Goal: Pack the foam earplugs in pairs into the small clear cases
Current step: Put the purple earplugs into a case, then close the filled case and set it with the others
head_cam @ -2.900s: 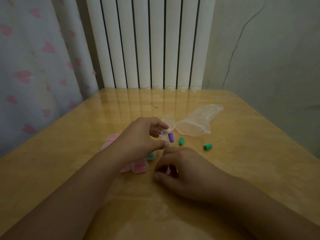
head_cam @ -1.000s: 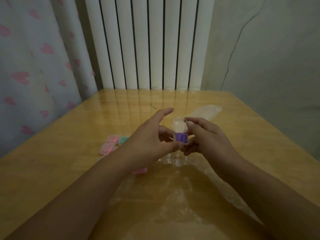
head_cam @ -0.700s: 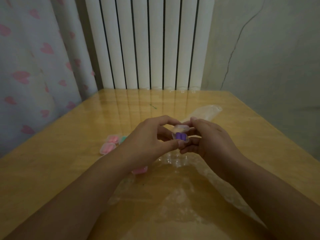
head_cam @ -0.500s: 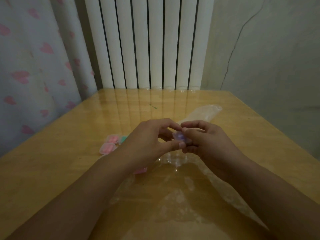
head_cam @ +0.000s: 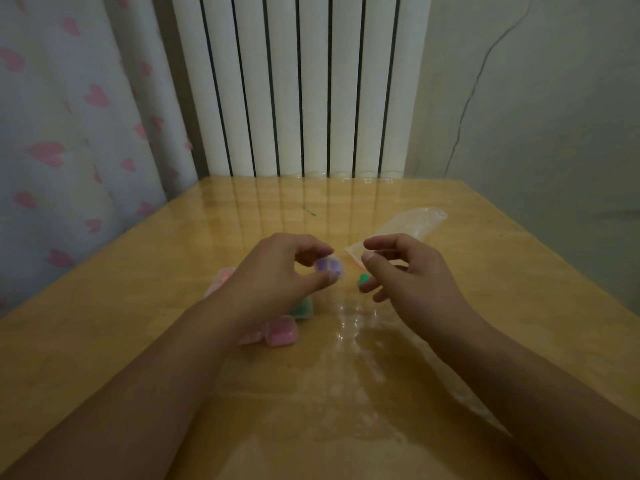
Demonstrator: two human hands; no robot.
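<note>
Several filled cases under left hand.

A glossy wooden table fronts a white radiator, dimly lit.

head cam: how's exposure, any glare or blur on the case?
Head view: dim, underexposed; glare streaks on the glossy table; wide-angle bowing at the edges; the purple-filled case in the left hand is soft, slightly motion-blurred; right hand sharper.

packed cases under left wrist — bare table rightward
</note>
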